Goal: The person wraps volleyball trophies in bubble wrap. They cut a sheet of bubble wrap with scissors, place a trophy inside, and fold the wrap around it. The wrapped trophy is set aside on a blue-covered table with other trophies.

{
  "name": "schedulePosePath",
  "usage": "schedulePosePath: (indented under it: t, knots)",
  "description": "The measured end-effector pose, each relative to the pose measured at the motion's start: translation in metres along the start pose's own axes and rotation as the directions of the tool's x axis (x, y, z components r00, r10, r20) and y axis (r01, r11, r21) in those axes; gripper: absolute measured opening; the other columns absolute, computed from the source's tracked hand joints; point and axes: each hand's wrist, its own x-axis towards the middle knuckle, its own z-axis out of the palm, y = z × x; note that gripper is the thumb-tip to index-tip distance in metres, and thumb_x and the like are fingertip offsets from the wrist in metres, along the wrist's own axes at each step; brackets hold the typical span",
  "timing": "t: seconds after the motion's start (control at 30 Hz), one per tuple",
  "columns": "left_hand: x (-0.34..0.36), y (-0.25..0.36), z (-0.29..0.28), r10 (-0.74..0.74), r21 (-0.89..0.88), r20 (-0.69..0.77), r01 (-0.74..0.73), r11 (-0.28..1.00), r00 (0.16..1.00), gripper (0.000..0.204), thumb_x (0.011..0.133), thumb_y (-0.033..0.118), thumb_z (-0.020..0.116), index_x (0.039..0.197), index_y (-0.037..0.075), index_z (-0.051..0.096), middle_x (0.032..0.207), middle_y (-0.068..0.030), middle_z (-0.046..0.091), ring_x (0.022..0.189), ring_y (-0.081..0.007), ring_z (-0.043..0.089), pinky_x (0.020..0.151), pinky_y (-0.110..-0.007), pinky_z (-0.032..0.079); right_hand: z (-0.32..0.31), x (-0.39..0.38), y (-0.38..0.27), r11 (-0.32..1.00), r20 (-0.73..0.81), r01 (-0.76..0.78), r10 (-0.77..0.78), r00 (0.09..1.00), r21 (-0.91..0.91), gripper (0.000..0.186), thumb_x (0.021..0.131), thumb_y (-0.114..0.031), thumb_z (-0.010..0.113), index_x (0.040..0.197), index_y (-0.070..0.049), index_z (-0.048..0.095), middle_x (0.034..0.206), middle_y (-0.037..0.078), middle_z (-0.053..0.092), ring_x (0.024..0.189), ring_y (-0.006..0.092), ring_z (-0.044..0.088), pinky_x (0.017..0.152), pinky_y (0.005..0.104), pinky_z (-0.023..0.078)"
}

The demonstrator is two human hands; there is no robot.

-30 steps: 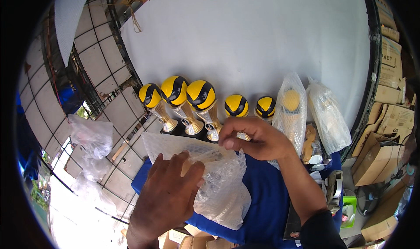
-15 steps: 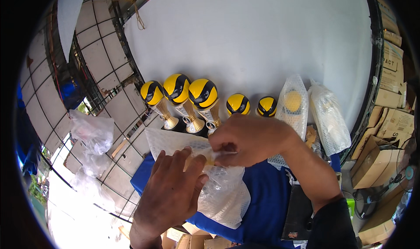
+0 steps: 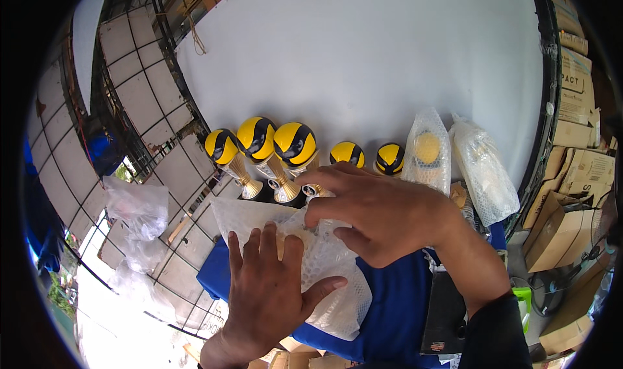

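Note:
A bundle in clear bubble wrap (image 3: pixel 344 307) lies on the blue cloth (image 3: pixel 397 297), and what it holds is mostly hidden. My left hand (image 3: pixel 267 288) rests flat on its left side with the fingers spread. Over its upper right part is my right hand (image 3: pixel 383 216), fingers curved and thumb apart, with nothing visible between them. Behind my hands stand several trophies topped with yellow and black volleyballs, among them a tall trophy (image 3: pixel 295 144). Two shorter ones, including a small trophy (image 3: pixel 389 158), are partly covered by my right hand and forearm.
To the right stand a bubble-wrapped trophy (image 3: pixel 427 149) and another wrapped bundle (image 3: pixel 485 171). A black box (image 3: pixel 443 314) sits at the front right. Cardboard boxes (image 3: pixel 563 236) are stacked along the right side. Plastic bags (image 3: pixel 137 207) hang on the wire grid at the left.
My right hand has gone from a pinch on the wrap to spread fingers. My left hand has flattened, its thumb now stretched out to the right. The view has shifted slightly.

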Motion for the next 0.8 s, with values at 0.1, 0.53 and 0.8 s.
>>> schedulePosePath:
  t: [0.1,0.53,0.8]
  knots:
    - [0.002,0.007,0.004,-0.037,0.050,-0.055,0.040,0.998,0.998,0.086,0.097,0.080,0.063,0.122,-0.002,0.066,0.131,-0.0368,0.062,0.125,-0.0558,0.065,0.113,-0.082,0.040,-0.015,0.007,-0.021,0.964,0.105,-0.069,0.099,0.990,-0.259,0.034,0.085,-0.006,0.073,0.119,-0.002,0.069,0.142,0.016,0.059,0.138,0.0374,0.058,0.116,0.0537,0.046]
    - [0.023,0.020,0.012,-0.127,0.001,-0.258,0.132,0.991,0.958,0.041,0.106,0.042,0.070,0.114,0.002,0.073,0.102,-0.0177,0.060,0.095,-0.0405,0.065,0.113,-0.072,0.043,0.048,-0.062,0.056,0.601,-0.382,0.263,0.076,0.921,0.755,0.079,0.095,-0.005,0.085,0.164,-0.003,0.047,0.169,0.014,0.051,0.156,0.0298,0.050,0.125,0.0461,0.044]
    - [0.019,0.006,0.021,-0.150,-0.117,-0.301,0.120,0.986,0.942,0.025,0.099,0.026,0.077,0.103,0.004,0.065,0.094,-0.0147,0.063,0.089,-0.0371,0.064,0.084,-0.053,0.045,0.106,-0.003,0.057,0.564,-0.263,0.090,0.232,0.936,0.821,0.047,0.101,-0.009,0.083,0.143,0.000,0.063,0.135,0.008,0.077,0.123,0.0159,0.070,0.112,0.0345,0.050]
